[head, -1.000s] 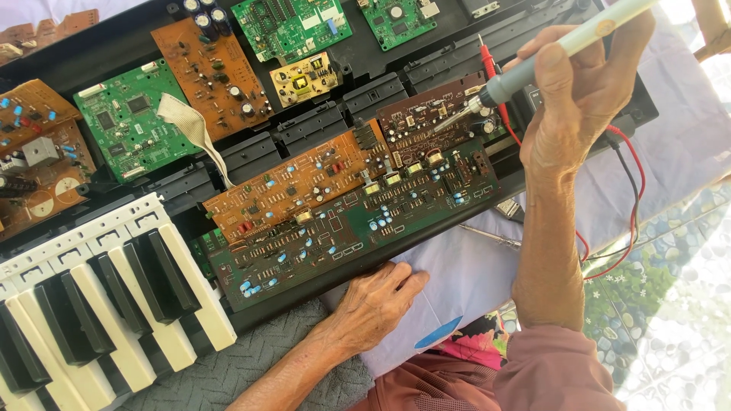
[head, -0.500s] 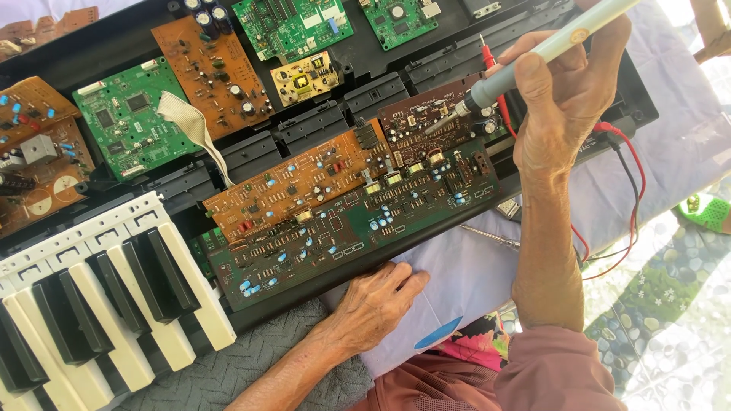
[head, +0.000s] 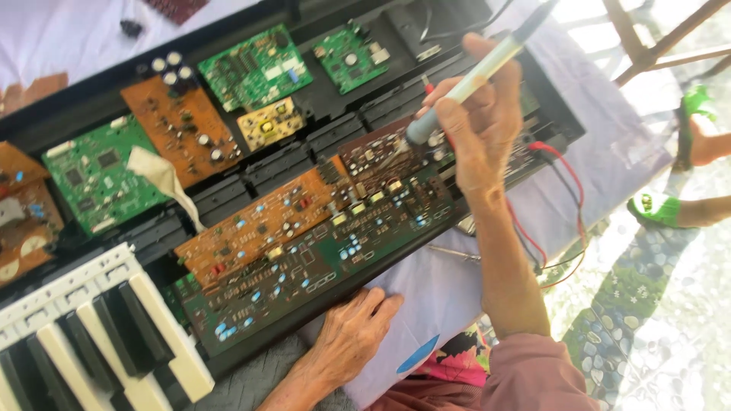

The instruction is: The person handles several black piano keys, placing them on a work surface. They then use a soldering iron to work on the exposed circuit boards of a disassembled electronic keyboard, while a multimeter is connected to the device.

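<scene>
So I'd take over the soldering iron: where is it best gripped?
Grip the soldering iron on its pale handle, where the right hand holds it, coming from the cord end at upper right. Its dark tip end points down at the circuit board.

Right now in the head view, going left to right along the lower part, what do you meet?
Piano keys → long dark green circuit board → left hand on the keyboard's edge → right hand holding the soldering iron → green sandals.

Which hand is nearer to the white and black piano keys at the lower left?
The left hand. It rests flat at the front edge of the opened keyboard, just right of the piano keys. The right hand holds a soldering iron far up, right.
</scene>
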